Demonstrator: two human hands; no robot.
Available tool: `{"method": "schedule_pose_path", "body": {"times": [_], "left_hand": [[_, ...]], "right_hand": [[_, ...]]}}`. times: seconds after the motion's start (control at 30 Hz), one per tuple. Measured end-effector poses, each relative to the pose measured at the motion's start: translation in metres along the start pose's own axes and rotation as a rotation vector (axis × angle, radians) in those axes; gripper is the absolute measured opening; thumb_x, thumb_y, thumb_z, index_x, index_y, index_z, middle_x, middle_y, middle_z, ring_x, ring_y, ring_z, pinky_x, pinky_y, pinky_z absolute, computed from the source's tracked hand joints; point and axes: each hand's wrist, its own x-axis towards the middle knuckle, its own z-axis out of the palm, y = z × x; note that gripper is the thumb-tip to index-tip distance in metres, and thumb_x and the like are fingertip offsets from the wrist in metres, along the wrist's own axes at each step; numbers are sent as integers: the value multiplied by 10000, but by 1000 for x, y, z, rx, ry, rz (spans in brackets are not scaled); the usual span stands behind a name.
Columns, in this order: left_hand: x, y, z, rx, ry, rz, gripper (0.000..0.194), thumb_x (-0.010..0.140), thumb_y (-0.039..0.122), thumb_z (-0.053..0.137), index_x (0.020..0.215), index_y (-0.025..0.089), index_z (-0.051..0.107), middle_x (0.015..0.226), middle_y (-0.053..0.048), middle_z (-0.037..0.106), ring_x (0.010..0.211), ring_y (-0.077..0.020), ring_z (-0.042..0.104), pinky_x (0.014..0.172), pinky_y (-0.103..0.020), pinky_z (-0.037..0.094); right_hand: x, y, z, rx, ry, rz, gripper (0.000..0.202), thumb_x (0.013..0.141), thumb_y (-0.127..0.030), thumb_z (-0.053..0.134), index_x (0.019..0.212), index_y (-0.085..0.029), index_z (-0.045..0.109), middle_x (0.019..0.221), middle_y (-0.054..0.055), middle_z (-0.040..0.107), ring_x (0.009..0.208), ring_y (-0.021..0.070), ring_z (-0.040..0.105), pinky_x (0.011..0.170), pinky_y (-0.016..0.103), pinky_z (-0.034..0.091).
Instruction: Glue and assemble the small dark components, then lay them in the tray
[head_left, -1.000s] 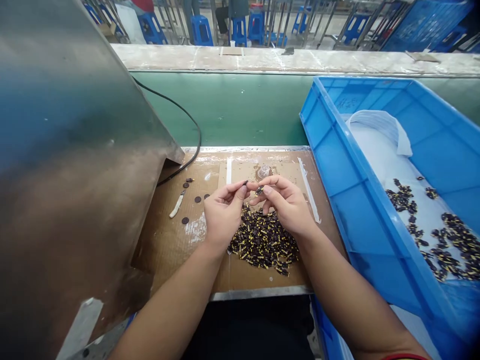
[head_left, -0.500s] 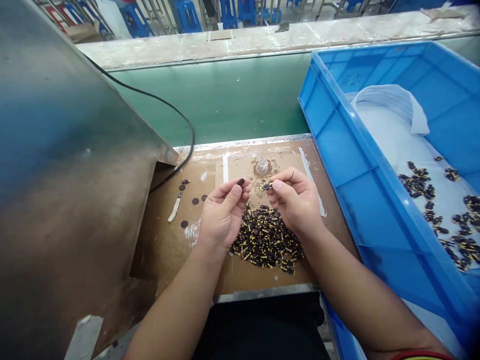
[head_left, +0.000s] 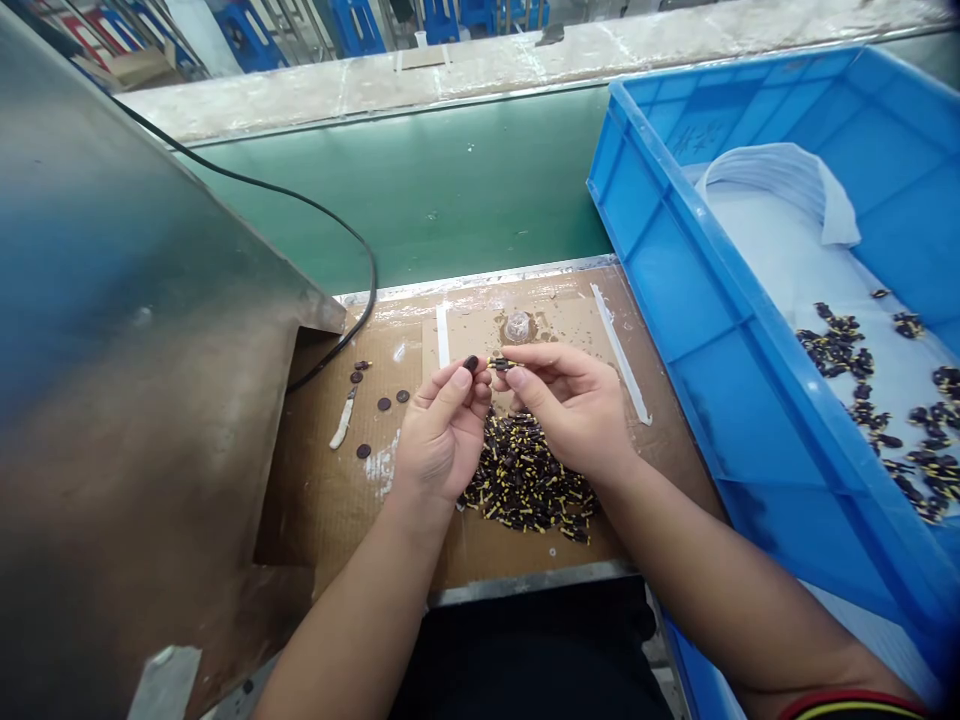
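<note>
Between thumb and forefinger, my left hand [head_left: 444, 430] pinches a small dark brown oval piece [head_left: 471, 364]. My right hand [head_left: 574, 405] grips a small black-and-yellow part [head_left: 501, 365], its yellow tip pointing toward the left hand. The two held pieces are close together; whether they touch I cannot tell. Below the hands lies a heap of small black-and-yellow parts [head_left: 525, 480] on the cardboard [head_left: 405, 550]. Behind the hands sits a small clear dome-like lump [head_left: 517, 325] on a brown-stained patch.
Dark discs [head_left: 384, 404] and a white-handled tool [head_left: 342, 420] lie at the left. A metal housing [head_left: 150, 350] and a black cable [head_left: 300, 195] border that side. A blue crate [head_left: 675, 250] with white sheeting and clusters of assembled pieces stands at the right.
My right hand has moved left, bringing its black-and-yellow part up beside the brown piece in my left hand. The whole view has shifted slightly.
</note>
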Motion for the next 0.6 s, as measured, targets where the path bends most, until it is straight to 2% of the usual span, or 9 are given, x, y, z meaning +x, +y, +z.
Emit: {"method": "schedule_pose_path", "body": {"times": [0.13, 0.23, 0.33, 0.43, 0.6], "left_hand": [[-2, -5, 2, 100, 29, 106, 170, 717, 254, 884, 857, 226, 791, 947, -35, 771, 859, -109, 715, 868, -219, 575], [-3, -10, 5, 174, 73, 201, 172, 725, 258, 883, 865, 212, 793, 957, -51, 774, 890, -145, 730, 914, -282, 586], [-4, -11, 6, 180, 97, 245, 180, 720, 270, 894, 854, 203, 794, 931, -54, 775, 862, -141, 733, 887, -267, 598], [-3, -8, 7, 134, 102, 236, 214, 683, 286, 921, 833, 202, 793, 892, -43, 774, 788, -108, 722, 799, -200, 594], [-1, -1, 6, 29, 51, 164, 251, 668, 324, 934, 820, 191, 787, 879, -25, 766, 743, -72, 695, 757, -152, 579]], "right_hand": [[-3, 4, 1, -5, 54, -14, 176, 893, -279, 739, 1066, -309, 754, 1003, 6, 756, 848, 165, 737, 830, 377, 667], [-3, 7, 2, 8, 43, 13, 169, 893, -290, 742, 1062, -285, 754, 999, 13, 756, 861, 166, 742, 811, 359, 675], [-3, 6, 3, 21, 22, 21, 163, 891, -285, 745, 1053, -277, 755, 971, 11, 760, 827, 156, 743, 792, 343, 676], [-4, 5, 3, -38, 18, -33, 171, 900, -274, 731, 1069, -269, 756, 988, 13, 766, 819, 147, 739, 764, 321, 667], [-4, 3, 0, -242, 4, -244, 186, 879, -197, 732, 1059, -227, 766, 1009, 29, 767, 903, 152, 723, 741, 283, 633]]}}
